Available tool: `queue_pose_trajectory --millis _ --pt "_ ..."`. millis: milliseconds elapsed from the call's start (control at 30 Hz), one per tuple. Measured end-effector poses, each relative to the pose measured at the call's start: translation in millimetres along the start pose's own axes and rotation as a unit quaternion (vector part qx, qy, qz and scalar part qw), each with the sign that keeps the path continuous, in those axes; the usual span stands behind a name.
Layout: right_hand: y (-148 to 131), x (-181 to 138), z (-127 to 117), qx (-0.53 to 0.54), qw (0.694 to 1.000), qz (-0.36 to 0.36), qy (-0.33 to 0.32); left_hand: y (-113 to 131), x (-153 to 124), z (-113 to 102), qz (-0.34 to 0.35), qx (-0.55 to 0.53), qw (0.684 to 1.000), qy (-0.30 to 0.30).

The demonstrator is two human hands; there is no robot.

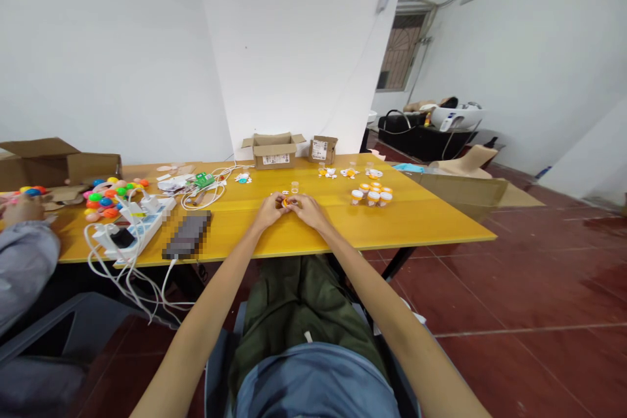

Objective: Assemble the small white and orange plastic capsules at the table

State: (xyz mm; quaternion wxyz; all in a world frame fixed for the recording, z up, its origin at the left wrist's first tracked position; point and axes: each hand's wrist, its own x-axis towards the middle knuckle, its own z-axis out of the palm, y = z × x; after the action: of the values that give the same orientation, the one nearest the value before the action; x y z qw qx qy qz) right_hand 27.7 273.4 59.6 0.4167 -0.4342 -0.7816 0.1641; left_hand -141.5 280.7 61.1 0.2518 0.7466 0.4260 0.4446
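My left hand (269, 210) and my right hand (306, 208) rest together on the yellow table (421, 219), fingers pinched around a small orange and white capsule toy (286, 202) held between them. A small clear cup (294, 187) stands just beyond my fingers. To the right sits a cluster of several orange and white capsules (372, 194). More small toy pieces (349, 172) lie farther back.
Two open cardboard boxes (273, 149) stand at the table's far edge. A white power strip (134, 228) with cables, a dark phone (187, 234) and coloured balls (110, 199) lie at left. Another person's sleeve (24, 264) is at far left. Red tiled floor lies to the right.
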Motion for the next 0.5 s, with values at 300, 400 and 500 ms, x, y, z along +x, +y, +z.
queue_pose_trajectory --millis 300,400,500 --pt "-6.9 -2.2 -3.3 -0.066 0.998 -0.011 -0.016 -0.5 0.2 -1.1 0.011 0.041 0.999 -0.002" --pt "-9.0 -3.1 -3.8 -0.079 0.997 -0.015 -0.018 2.0 -0.1 -1.3 0.008 0.049 0.999 -0.001" --pt "-10.9 -3.9 -4.6 -0.09 0.995 -0.02 -0.021 5.1 -0.3 -1.7 0.002 0.06 0.998 0.003"
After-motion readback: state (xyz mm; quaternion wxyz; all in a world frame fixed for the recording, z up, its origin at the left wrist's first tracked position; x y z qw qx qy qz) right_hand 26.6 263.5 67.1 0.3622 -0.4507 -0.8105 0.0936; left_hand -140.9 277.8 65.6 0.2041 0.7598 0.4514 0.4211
